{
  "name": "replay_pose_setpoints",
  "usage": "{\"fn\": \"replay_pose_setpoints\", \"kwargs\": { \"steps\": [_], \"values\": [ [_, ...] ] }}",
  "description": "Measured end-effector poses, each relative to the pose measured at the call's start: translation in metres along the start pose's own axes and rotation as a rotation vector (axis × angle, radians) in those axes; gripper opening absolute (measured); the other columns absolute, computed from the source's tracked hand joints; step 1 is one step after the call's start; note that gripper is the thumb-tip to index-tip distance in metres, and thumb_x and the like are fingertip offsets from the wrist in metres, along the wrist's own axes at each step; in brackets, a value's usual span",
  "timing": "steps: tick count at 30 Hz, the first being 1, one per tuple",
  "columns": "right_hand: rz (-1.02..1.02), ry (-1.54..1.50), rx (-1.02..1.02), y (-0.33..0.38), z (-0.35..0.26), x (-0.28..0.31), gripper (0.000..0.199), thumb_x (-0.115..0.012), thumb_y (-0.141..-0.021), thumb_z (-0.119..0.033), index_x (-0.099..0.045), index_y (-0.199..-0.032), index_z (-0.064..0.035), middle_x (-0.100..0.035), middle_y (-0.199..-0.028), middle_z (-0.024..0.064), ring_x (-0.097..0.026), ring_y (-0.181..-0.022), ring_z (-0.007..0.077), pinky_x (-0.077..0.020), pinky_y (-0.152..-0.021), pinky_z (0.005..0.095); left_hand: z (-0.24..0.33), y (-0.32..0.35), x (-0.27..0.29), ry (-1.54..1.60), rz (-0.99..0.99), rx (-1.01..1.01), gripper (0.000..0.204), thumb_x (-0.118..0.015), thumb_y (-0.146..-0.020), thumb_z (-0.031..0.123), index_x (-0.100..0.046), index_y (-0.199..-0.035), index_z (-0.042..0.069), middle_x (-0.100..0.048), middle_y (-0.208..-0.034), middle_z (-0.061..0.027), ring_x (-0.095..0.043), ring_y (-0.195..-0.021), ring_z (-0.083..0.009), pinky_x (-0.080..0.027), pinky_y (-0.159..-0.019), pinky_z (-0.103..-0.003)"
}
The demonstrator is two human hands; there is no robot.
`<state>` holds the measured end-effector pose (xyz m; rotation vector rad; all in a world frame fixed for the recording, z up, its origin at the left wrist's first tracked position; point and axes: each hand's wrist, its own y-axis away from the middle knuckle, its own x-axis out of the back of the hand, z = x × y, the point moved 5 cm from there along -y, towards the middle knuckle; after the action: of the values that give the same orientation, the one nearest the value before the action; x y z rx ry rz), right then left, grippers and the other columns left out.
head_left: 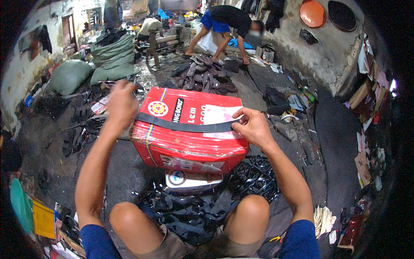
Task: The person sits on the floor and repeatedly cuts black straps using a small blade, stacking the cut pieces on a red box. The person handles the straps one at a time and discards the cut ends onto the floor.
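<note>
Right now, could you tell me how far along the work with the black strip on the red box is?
Done: the black strip already lies flat across the top of the red box. In hand: the left hand holds one end and the right hand pinches the other, pulling it taut. Left: a heap of black straps lies by the box, and sandal soles are spread on the floor beyond.

One red box (189, 129) sits centre, one black strip (185, 126) across its top; beyond the box, two people and three stuffed green sacks (113, 56).
</note>
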<state>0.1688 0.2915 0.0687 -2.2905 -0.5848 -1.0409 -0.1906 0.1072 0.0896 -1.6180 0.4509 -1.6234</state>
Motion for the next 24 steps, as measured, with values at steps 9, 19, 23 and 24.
{"fn": "replay_pose_setpoints", "kwargs": {
  "steps": [9, 19, 23, 24],
  "values": [
    [0.126, 0.068, 0.127, 0.008, 0.002, 0.011, 0.022, -0.077, -0.081, -0.023, -0.077, -0.101, -0.0119, -0.077, -0.086, 0.0105, -0.074, -0.075, 0.0279, -0.0574, -0.072, 0.0393, 0.235, 0.015, -0.11, 0.983, -0.329, -0.154, 0.035, -0.077, -0.081, 0.019, -0.07, -0.11, 0.001, -0.07, -0.099, -0.0195, -0.071, -0.09, -0.033, -0.057, -0.082, -0.042],
    [0.045, 0.269, 0.376, 0.024, 0.002, 0.027, 0.02, -0.076, -0.088, -0.027, -0.08, -0.1, -0.0109, -0.066, -0.097, 0.0112, -0.07, -0.089, 0.0323, -0.056, -0.078, 0.0428, 0.24, 0.023, -0.101, 0.985, -0.325, -0.175, 0.018, -0.077, -0.084, 0.015, -0.077, -0.095, 0.001, -0.069, -0.092, -0.0157, -0.07, -0.085, -0.033, -0.056, -0.077, -0.041],
    [-0.041, 0.196, 0.378, 0.015, 0.01, 0.027, 0.025, -0.076, -0.089, -0.03, -0.081, -0.105, -0.0117, -0.063, -0.098, 0.0123, -0.069, -0.088, 0.0316, -0.0557, -0.079, 0.0422, 0.23, 0.02, -0.109, 1.018, -0.397, -0.118, 0.022, -0.083, -0.079, 0.016, -0.078, -0.095, 0.001, -0.07, -0.089, -0.0122, -0.069, -0.077, -0.0237, -0.054, -0.071, -0.035],
    [-0.046, 0.159, 0.36, 0.014, 0.012, 0.025, 0.026, -0.078, -0.087, -0.03, -0.081, -0.106, -0.0117, -0.064, -0.096, 0.012, -0.068, -0.088, 0.0294, -0.0545, -0.079, 0.0406, 0.228, 0.022, -0.115, 1.079, -0.453, -0.049, 0.021, -0.083, -0.08, 0.016, -0.079, -0.095, 0.002, -0.07, -0.088, -0.0124, -0.069, -0.077, -0.0239, -0.054, -0.07, -0.035]
  ]
}}
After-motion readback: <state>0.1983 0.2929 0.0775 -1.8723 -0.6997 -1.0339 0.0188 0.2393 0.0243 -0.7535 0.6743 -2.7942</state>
